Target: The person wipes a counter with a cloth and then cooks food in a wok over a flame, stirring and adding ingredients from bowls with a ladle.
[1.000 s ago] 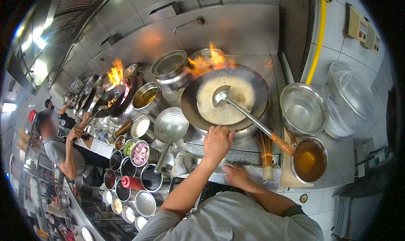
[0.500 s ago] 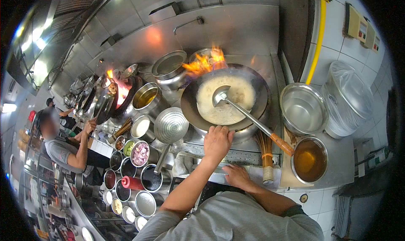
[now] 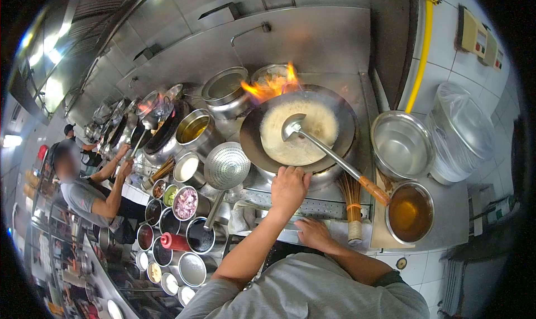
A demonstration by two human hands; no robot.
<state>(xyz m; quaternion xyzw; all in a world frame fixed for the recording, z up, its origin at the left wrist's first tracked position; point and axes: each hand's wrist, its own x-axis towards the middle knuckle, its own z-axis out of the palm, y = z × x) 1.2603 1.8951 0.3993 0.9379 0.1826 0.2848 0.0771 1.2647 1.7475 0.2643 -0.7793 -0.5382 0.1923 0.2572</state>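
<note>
L hand lies palm-down at the near rim of the wok, fingers side by side & thumb a bit off to the R; can't tell if its grip is closed on the rim, underside hidden. The wok is just fwd of that hand, w/ pale, frothy liquid inside. Ladle sits w/ its bowl in the wok, beyond the L fingertips & not touching them; its handle slants back to the R over the rim, wooden end at the rim of the oil pot. R hand rests at the front edge of the desk, nearer the body, apart from wok & ladle; its fingers are partly hidden, so can't tell open vs. closed. Brush stands R of that hand, bristles toward the wok. Strainer is L of the wok, handle toward the body, near a cloth. Steel bowl w/ clear liquid is R of the wok. Flames rise behind the wok. Far L, a co-worker holds a long-handled tool.
</note>
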